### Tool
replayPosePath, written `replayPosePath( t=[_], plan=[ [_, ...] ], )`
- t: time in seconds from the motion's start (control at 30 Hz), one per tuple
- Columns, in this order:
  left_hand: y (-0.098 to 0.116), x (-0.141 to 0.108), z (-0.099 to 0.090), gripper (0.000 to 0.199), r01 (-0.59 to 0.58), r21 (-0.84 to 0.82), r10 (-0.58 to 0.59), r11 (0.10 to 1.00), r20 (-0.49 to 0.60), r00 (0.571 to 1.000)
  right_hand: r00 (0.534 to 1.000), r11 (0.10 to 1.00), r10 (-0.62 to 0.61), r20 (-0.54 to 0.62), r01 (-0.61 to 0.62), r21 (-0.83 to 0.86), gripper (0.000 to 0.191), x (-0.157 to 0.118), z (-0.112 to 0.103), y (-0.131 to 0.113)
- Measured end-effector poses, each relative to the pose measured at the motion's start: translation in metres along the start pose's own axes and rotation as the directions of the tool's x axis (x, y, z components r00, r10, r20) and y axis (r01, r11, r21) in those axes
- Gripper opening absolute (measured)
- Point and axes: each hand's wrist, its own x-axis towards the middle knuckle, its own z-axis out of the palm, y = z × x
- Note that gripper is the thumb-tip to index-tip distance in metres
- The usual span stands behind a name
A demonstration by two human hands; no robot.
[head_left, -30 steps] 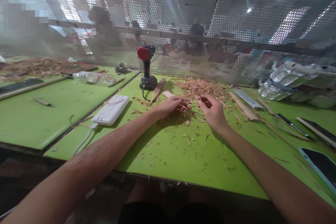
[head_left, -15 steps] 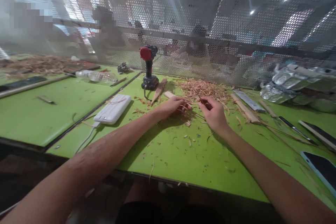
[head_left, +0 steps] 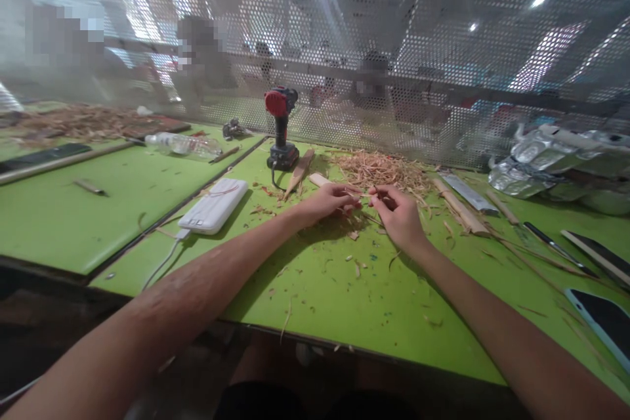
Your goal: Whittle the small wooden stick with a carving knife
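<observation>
Both hands meet above the green table (head_left: 315,289), in front of a heap of thin wood shavings (head_left: 381,168). My left hand (head_left: 331,202) is closed round one part of a thin, light-brown strip (head_left: 363,195) that looks like wood or bamboo. The other end of the strip sits in a pinch between the thumb and fingers of my right hand (head_left: 398,211). Fingers partly cover the strip, so its full length is hidden. A pale flat piece of wood (head_left: 319,180) lies just behind my left hand.
A red and black cordless drill (head_left: 281,128) stands upright behind a white power bank (head_left: 214,207) with a cable. Wooden sticks (head_left: 461,206), a phone (head_left: 603,321) and foil-wrapped bundles (head_left: 556,161) lie at right. A perforated metal screen (head_left: 315,79) rises behind; a plastic bottle (head_left: 184,144) lies left.
My right hand has shifted slightly left, nearer my left hand, and its fingers have come down a little on the strip. The whole view has moved marginally.
</observation>
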Motion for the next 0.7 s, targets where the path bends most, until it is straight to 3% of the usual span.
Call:
replayPosePath(
  t=[0.4,0.7],
  plan=[
    [0.0074,-0.0032,0.0073,0.005,0.038,-0.004,-0.038,0.999,-0.112,0.993,0.999,1.0,-0.018,0.037,0.018,-0.007,0.017,0.0009,-0.0007,-0.0025],
    [0.0063,-0.0013,0.0105,0.012,0.045,-0.06,-0.057,0.997,-0.209,0.976,0.996,0.997,-0.073,0.049,0.073,0.007,0.014,-0.0004,-0.0003,-0.007]
  ],
)
